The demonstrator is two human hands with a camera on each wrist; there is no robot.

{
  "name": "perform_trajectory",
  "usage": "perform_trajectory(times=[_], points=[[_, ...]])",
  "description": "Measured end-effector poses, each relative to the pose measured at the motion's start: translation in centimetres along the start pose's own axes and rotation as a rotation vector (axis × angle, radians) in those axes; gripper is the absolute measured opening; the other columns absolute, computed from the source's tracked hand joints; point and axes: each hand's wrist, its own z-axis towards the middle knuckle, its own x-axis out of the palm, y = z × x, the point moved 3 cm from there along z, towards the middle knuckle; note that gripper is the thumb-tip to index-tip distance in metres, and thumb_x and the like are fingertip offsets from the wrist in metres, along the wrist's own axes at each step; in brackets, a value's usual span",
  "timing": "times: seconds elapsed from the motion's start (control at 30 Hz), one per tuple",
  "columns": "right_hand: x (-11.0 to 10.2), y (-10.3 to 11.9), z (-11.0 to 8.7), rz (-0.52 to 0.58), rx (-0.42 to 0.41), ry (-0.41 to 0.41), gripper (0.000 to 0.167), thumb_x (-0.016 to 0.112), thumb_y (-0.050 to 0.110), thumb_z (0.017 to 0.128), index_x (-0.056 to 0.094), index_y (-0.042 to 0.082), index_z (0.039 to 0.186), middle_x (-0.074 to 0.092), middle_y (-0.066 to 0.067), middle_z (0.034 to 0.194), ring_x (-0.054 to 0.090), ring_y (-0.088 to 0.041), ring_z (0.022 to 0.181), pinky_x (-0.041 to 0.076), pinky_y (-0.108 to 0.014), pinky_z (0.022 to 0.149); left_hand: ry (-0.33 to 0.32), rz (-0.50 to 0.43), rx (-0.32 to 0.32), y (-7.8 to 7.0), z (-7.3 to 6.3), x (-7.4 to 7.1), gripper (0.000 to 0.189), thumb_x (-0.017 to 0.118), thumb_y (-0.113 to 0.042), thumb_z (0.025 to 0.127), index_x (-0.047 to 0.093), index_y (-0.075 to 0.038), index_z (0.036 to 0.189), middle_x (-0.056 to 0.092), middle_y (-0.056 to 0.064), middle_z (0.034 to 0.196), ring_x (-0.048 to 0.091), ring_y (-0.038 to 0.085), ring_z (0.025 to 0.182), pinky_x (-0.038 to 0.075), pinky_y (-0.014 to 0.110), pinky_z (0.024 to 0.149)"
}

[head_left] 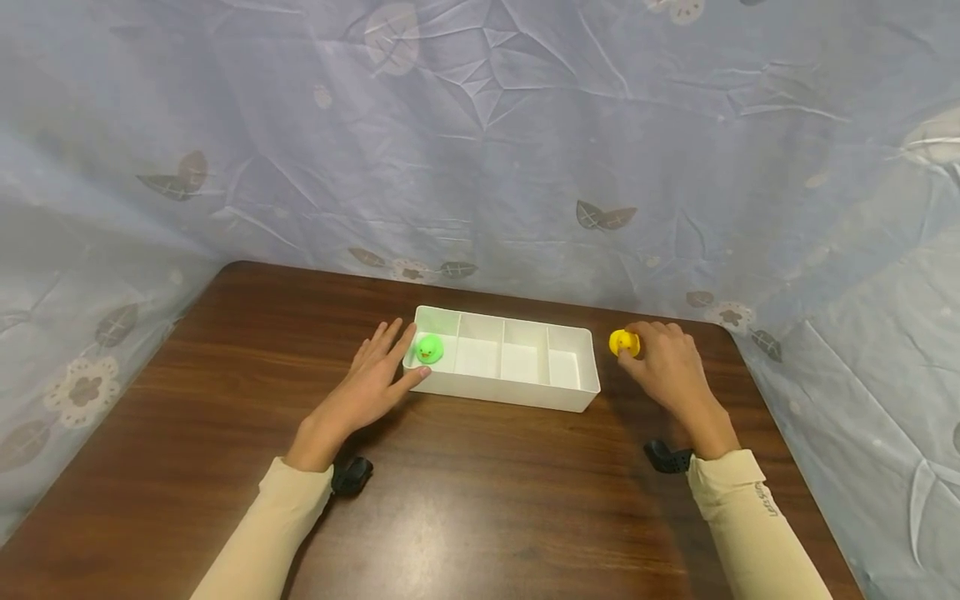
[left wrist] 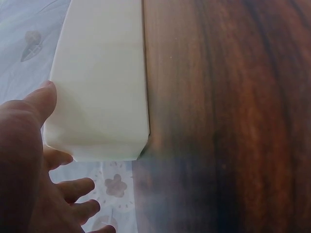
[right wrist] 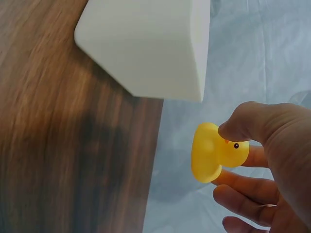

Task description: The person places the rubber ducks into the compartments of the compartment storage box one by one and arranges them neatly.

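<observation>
A white box (head_left: 495, 385) with several compartments in a row stands on the table. In its leftmost compartment sits a green rubber duck (head_left: 430, 349). My left hand (head_left: 367, 383) rests at the box's left end, thumb and fingers spread around that corner; the left wrist view shows the thumb on the edge of the box wall (left wrist: 99, 73). To the right of the box, my right hand (head_left: 666, 362) pinches a yellow rubber duck (right wrist: 209, 153) between thumb and fingers, apart from the box. In the head view the yellow duck (head_left: 622, 342) is partly covered by the fingers.
The brown wooden table (head_left: 450, 500) has its far edge just behind the box. A pale patterned cloth (head_left: 480, 167) hangs behind and along both sides. Black wrist devices (head_left: 352, 477) sit at both sleeves.
</observation>
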Motion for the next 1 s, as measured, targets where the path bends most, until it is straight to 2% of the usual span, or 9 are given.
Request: perform_trajectory(times=[0.13, 0.37, 0.63, 0.73, 0.83, 1.0], points=[[0.1, 0.9, 0.7, 0.009, -0.016, 0.002, 0.032, 0.073, 0.016, 0.091, 0.075, -0.005, 0.116, 0.078, -0.027, 0.112, 0.066, -0.048, 0.094, 0.049, -0.059, 0.078, 0.004, -0.001, -0.003, -0.1, 0.0, -0.1, 0.085, 0.05, -0.057, 0.11, 0.013, -0.013, 0.173, 0.004, 0.02, 0.181, 0.0, 0.046, 0.168, 0.006, 0.07, 0.133], [0.4, 2.6, 1.9, 0.029, -0.072, -0.003, 0.031, 0.073, 0.015, 0.09, 0.076, -0.005, 0.114, 0.079, -0.024, 0.107, 0.067, -0.045, 0.088, 0.05, -0.055, 0.073, 0.011, -0.013, -0.007, -0.1, -0.2, -0.1, 0.086, 0.05, -0.057, 0.11, 0.012, -0.012, 0.173, 0.003, 0.02, 0.181, -0.001, 0.046, 0.168, 0.004, 0.07, 0.133], [1.0, 4.3, 3.0, 0.056, -0.133, -0.02, 0.02, 0.073, 0.012, 0.087, 0.077, 0.0, 0.102, 0.077, -0.015, 0.089, 0.063, -0.035, 0.075, 0.047, -0.044, 0.064, 0.002, -0.011, -0.006, -0.3, -0.1, -0.2, 0.085, 0.052, -0.055, 0.11, 0.014, -0.011, 0.172, 0.004, 0.021, 0.18, 0.001, 0.046, 0.168, 0.006, 0.07, 0.133], [1.1, 4.9, 3.2, 0.062, -0.142, -0.01, 0.021, 0.073, 0.013, 0.087, 0.078, 0.0, 0.103, 0.077, -0.014, 0.089, 0.064, -0.034, 0.074, 0.048, -0.044, 0.064, 0.004, -0.012, -0.005, -0.4, -0.2, -0.3, 0.085, 0.052, -0.055, 0.11, 0.014, -0.011, 0.173, 0.003, 0.021, 0.18, 0.0, 0.045, 0.168, 0.006, 0.07, 0.133], [1.3, 5.6, 3.3, 0.073, -0.129, 0.014, 0.025, 0.072, 0.015, 0.089, 0.078, -0.001, 0.108, 0.079, -0.018, 0.097, 0.067, -0.039, 0.083, 0.051, -0.05, 0.071, 0.007, -0.017, -0.005, -0.4, -0.2, -0.3, 0.086, 0.052, -0.055, 0.11, 0.013, -0.012, 0.173, 0.002, 0.021, 0.18, -0.002, 0.044, 0.168, 0.006, 0.07, 0.133], [1.7, 6.8, 3.5, 0.083, -0.102, 0.064, 0.032, 0.074, 0.019, 0.092, 0.076, -0.001, 0.117, 0.078, -0.022, 0.117, 0.069, -0.047, 0.106, 0.052, -0.061, 0.088, 0.01, -0.02, -0.009, -0.5, -0.2, -0.3, 0.086, 0.052, -0.055, 0.11, 0.013, -0.013, 0.173, 0.002, 0.02, 0.181, -0.003, 0.043, 0.168, 0.005, 0.069, 0.133]])
